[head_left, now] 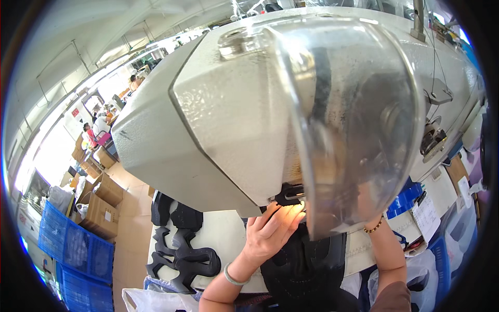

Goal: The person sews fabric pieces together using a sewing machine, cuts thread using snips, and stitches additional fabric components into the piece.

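A large pale-grey sewing machine head (228,114) fills the middle of the view, with a curved clear plastic shield (358,104) on its right side. Just under the head, my left hand (273,229) has its fingers bent together in lamplight, close by a small dark machine part (291,194). What those fingers pinch is hidden. My right hand (358,200) is behind the shield, so its fingers are too blurred to read. A black padded piece with stitched lines (306,260) lies between my forearms and reaches toward the near edge.
Several black cut-out shaped pieces (192,260) lie on the pale table left of my hand. A blue round plastic item (404,200) and a paper sheet (426,216) sit at right. Blue crates (75,236) and cardboard boxes (99,216) stand on the left floor; people sit far off.
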Demonstrator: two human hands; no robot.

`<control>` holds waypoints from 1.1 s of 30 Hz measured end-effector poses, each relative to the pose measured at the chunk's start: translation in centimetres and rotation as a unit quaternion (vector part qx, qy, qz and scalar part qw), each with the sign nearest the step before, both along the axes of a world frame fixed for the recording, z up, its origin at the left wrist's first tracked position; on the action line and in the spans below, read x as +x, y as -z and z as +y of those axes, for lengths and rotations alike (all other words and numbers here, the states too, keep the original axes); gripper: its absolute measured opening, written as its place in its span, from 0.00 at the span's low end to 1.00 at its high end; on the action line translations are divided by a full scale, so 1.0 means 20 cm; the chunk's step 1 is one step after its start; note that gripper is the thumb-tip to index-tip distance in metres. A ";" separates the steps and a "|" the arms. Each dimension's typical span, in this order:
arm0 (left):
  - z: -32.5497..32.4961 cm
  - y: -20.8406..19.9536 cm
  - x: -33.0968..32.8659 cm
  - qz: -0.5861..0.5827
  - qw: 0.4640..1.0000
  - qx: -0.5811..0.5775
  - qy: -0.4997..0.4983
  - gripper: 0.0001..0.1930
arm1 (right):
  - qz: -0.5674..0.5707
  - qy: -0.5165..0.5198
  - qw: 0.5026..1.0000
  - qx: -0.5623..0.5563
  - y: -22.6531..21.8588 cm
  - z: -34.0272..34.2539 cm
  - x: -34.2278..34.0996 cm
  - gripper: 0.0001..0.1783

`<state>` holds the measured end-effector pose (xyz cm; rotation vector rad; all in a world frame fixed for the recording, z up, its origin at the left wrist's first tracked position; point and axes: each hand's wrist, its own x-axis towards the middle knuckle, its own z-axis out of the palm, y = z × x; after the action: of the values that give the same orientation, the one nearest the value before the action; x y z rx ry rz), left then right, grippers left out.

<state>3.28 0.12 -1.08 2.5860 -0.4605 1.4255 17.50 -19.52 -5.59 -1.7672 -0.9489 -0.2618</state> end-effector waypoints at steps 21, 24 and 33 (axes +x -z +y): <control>0.06 0.09 0.06 -0.029 1.000 0.004 -0.011 0.15 | -0.356 -0.001 0.916 -0.187 -0.31 -0.08 -0.35 0.14; 0.07 0.12 0.08 -0.010 0.994 -0.100 0.032 0.12 | -0.390 -0.002 0.894 -0.220 -0.30 -0.06 -0.41 0.19; 0.14 0.19 0.12 0.107 0.951 -0.279 0.077 0.06 | -0.400 0.099 0.892 -0.187 -0.27 0.03 -0.40 0.15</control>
<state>5.67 2.89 -4.84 2.1552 -0.1843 1.0203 9.57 -18.94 -0.29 -2.1520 -1.4643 -1.0592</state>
